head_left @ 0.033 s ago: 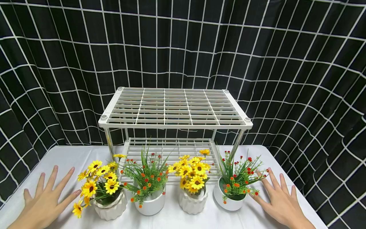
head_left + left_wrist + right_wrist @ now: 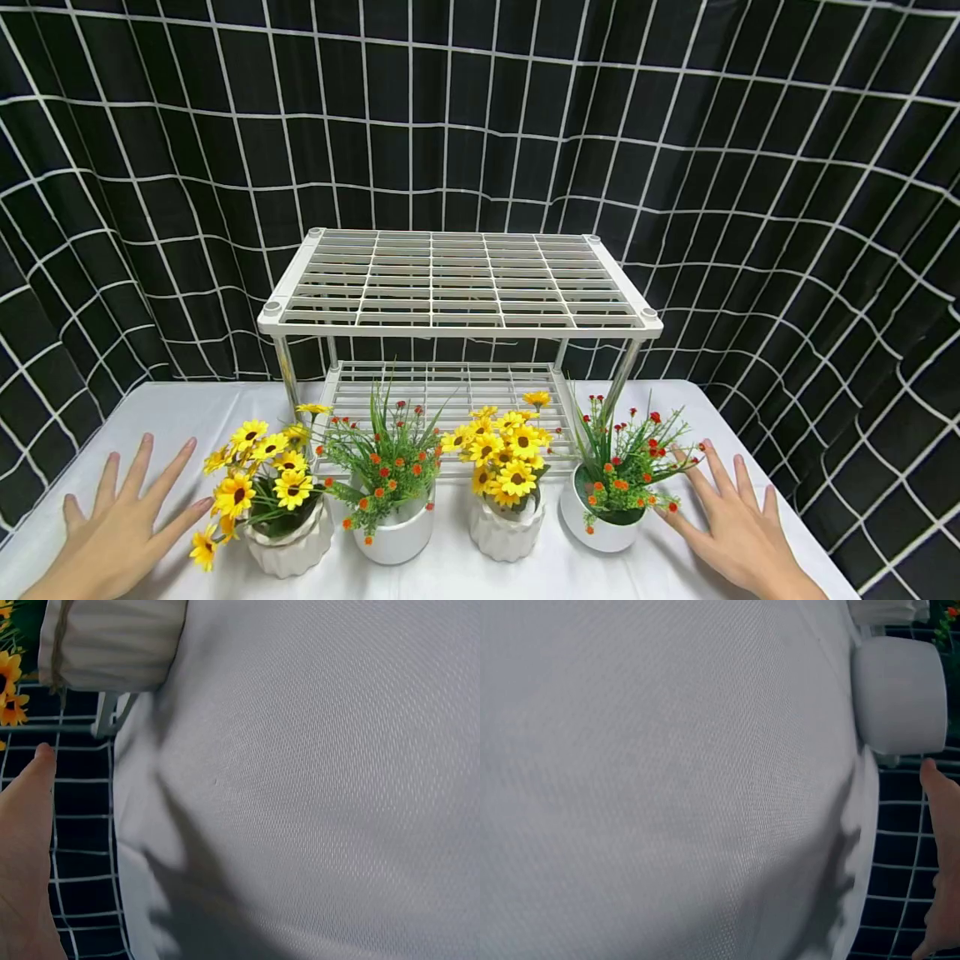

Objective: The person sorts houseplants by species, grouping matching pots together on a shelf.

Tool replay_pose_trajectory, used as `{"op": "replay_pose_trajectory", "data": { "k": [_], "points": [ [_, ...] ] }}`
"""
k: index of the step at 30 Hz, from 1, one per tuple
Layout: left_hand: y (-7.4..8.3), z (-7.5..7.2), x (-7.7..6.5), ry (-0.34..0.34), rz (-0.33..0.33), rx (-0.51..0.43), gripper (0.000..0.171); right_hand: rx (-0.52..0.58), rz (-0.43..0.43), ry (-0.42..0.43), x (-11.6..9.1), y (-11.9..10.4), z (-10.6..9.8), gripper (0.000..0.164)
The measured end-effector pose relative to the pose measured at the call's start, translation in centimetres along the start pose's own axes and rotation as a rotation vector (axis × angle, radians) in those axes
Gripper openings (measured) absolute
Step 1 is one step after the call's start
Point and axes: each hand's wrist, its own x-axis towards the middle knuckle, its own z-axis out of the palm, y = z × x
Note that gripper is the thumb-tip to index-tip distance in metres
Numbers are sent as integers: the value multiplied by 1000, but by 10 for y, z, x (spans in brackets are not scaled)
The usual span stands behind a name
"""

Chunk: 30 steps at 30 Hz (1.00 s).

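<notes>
My left hand [image 2: 112,533] is spread with straight fingers at the left of the table, holding nothing. Nearest to it is a ribbed white pot [image 2: 291,542] of yellow sunflowers [image 2: 255,467]. To the right, a smooth white pot [image 2: 397,533] has grass and small red and orange flowers [image 2: 386,471]. A second ribbed pot [image 2: 506,529] bears yellow sunflowers [image 2: 504,450]. At the row's right end is another smooth white pot [image 2: 600,521] with red flowers [image 2: 630,458]. Beside it my right hand [image 2: 738,529] is spread and empty, its fingertips overlapping the outer sprigs in the head view.
Behind the pots stands a two-tier white rack [image 2: 465,329] with slatted shelves and metal posts. Its lower shelf [image 2: 442,383] lies partly hidden by the flowers. A white cloth [image 2: 225,400] covers the table. Black curtain with a white grid [image 2: 465,150] surrounds the back and sides.
</notes>
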Motion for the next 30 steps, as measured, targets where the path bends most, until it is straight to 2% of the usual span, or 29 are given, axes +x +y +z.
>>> {"op": "replay_pose_trajectory", "data": {
  "k": [6,16,22,30],
  "points": [
    [1,-3,-4,-6,3,0,97,10,1,3,-1,-2,-1,86],
    [-8,-14,-4,78,35,-3,93,38,11,-7,-8,-3,-8,88],
    [-1,-35,-1,138,59,-2,91,84,-21,8,-11,-4,-8,89],
    [19,-70,5,184,92,-3,92,182,-92,50,-12,-7,-3,92]
  ]
}}
